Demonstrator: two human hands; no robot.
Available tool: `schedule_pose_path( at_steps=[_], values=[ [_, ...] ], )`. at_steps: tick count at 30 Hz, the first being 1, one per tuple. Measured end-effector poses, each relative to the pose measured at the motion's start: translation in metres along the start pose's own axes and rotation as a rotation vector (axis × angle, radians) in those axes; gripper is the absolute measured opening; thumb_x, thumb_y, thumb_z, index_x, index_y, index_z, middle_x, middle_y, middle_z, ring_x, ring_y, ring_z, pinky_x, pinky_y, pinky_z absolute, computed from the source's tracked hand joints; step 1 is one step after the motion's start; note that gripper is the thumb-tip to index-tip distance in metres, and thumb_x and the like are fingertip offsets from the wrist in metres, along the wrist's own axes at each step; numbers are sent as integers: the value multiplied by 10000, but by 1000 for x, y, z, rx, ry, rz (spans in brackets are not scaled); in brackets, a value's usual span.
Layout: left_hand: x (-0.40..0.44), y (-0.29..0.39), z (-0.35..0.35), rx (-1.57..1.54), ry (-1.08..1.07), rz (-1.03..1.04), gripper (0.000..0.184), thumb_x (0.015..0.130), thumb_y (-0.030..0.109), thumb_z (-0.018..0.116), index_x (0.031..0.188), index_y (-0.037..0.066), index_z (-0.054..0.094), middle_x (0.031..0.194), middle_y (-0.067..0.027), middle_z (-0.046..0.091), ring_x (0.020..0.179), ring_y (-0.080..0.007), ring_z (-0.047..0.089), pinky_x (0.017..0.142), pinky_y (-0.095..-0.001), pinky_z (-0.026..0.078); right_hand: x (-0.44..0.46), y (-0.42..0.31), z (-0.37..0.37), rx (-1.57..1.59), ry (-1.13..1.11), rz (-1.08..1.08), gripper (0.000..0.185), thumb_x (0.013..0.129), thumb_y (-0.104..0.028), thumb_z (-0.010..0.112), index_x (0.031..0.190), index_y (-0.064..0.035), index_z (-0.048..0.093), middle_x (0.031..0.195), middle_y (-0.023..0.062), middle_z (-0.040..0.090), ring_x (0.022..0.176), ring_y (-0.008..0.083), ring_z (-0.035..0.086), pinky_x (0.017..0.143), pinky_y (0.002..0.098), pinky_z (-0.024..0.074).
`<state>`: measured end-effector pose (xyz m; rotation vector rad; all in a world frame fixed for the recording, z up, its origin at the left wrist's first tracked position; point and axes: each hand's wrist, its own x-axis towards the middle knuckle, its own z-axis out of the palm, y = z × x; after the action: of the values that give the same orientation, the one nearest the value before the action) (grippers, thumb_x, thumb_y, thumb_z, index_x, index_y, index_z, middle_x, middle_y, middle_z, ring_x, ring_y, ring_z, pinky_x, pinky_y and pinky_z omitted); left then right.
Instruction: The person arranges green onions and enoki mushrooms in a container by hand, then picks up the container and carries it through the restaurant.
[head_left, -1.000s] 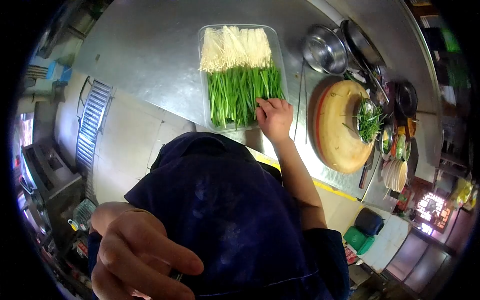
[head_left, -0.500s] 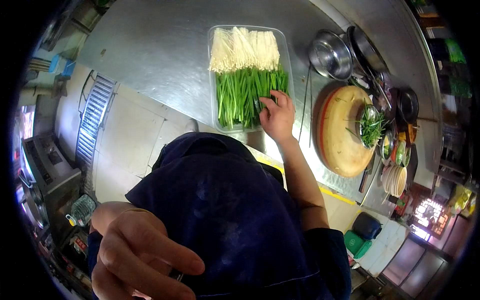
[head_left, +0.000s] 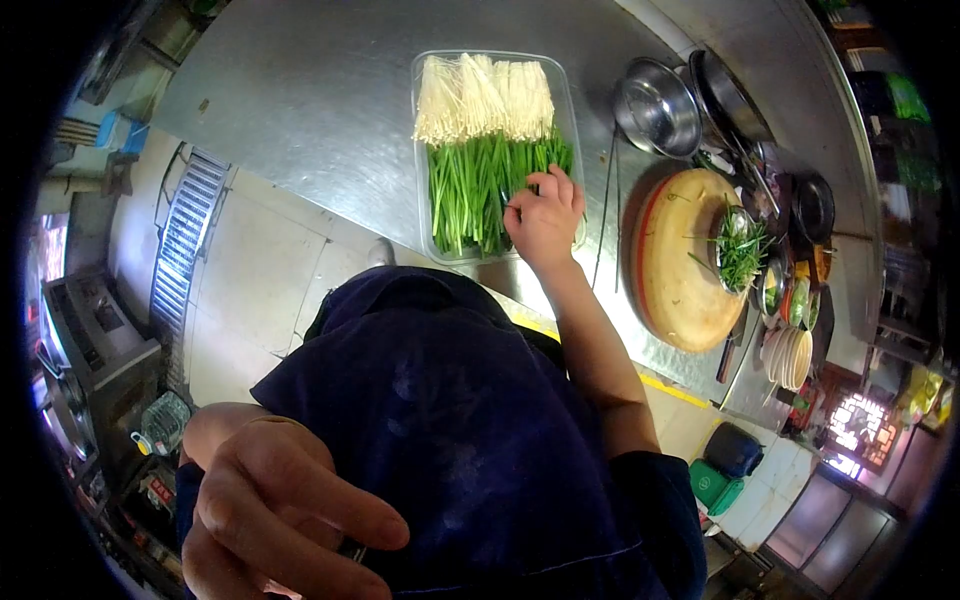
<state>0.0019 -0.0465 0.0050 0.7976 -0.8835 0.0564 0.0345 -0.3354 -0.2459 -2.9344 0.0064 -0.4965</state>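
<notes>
A clear plastic tray [head_left: 421,225] on the metal counter holds pale enoki mushrooms [head_left: 480,98] at its far end and cut green chives [head_left: 465,195] at its near end. My right hand [head_left: 545,215] reaches over the tray's right side, fingers bent and closed down on the chives; the fingertips are partly hidden among the stalks. Close to the camera at lower left, my left hand [head_left: 275,510] is curled in front of my dark apron. A small shiny bit shows by its fingers, too little to name.
Right of the tray stands a round wooden chopping board [head_left: 680,270] with a bowl of cut greens [head_left: 740,250] on its edge. Behind it are metal bowls [head_left: 657,108]. Two thin rods [head_left: 606,210] lie between tray and board. A knife [head_left: 733,345] and stacked bowls [head_left: 787,358] sit nearer.
My right hand has shifted slightly left and up over the chives, and its fingers have drawn closer together. My left hand keeps its place.
</notes>
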Motion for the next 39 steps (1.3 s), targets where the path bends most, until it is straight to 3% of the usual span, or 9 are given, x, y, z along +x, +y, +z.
schedule_pose_path(
  at_steps=[4,5,10,23,25,27,29,38,39],
  values=[
    [7,28,-16,35,-231,-266,281,945,349,542,1205,256,593,1249,94,529,1004,-200,524,768,-389,511,0,2,6,11,8,40,34,699,-168,718,682,-151,694,1066,31,591,1188,316,479,976,515,304],
    [10,35,-15,65,-289,-362,419,918,306,601,1331,329,530,1380,161,456,1122,-209,480,856,-431,497,-2,6,7,70,23,65,31,699,-167,715,683,-149,695,1054,31,588,1191,317,474,968,511,304],
    [6,27,-11,127,-260,-169,427,914,319,610,1331,303,519,1348,118,478,1124,-228,475,835,-419,492,-5,9,-4,275,-92,313,27,753,-173,700,746,-150,712,1026,15,621,1111,280,506,937,476,306],
    [10,23,-18,44,-311,-202,430,917,325,616,1332,303,503,1309,140,483,1119,-234,465,818,-411,480,-11,13,-9,322,-89,293,37,751,-142,680,771,-128,707,952,48,666,959,288,584,868,418,401],
    [-1,7,-10,-7,-103,-89,294,959,426,503,1084,206,651,1073,-12,611,899,-213,562,671,-335,514,-11,16,-7,371,-50,246,42,748,-125,674,775,-110,702,922,66,668,914,299,598,834,407,446],
    [0,9,-9,-1,-99,-115,294,961,426,500,1086,206,650,1077,-9,609,897,-210,563,674,-338,514,-10,13,-10,305,-21,244,41,751,-117,671,777,-96,697,905,82,666,862,304,611,769,396,484],
    [12,28,-16,59,-299,-279,429,922,322,607,1337,302,500,1320,148,478,1114,-223,469,825,-419,478,-9,9,-15,321,-12,274,39,755,-109,669,778,-89,692,897,92,664,825,303,621,713,388,507],
    [8,21,-16,76,-304,-139,416,924,349,598,1323,268,511,1272,78,512,1133,-248,477,859,-412,475,-7,-5,-19,197,-90,250,108,731,-177,721,761,-94,660,869,87,633,768,290,634,650,397,512],
    [6,12,-10,14,-179,-38,307,941,394,550,1204,238,583,1155,16,565,1021,-233,520,771,-370,493,-6,-7,-14,154,-104,260,120,738,-193,722,758,-94,657,869,87,630,753,293,633,650,401,507]
  ],
)
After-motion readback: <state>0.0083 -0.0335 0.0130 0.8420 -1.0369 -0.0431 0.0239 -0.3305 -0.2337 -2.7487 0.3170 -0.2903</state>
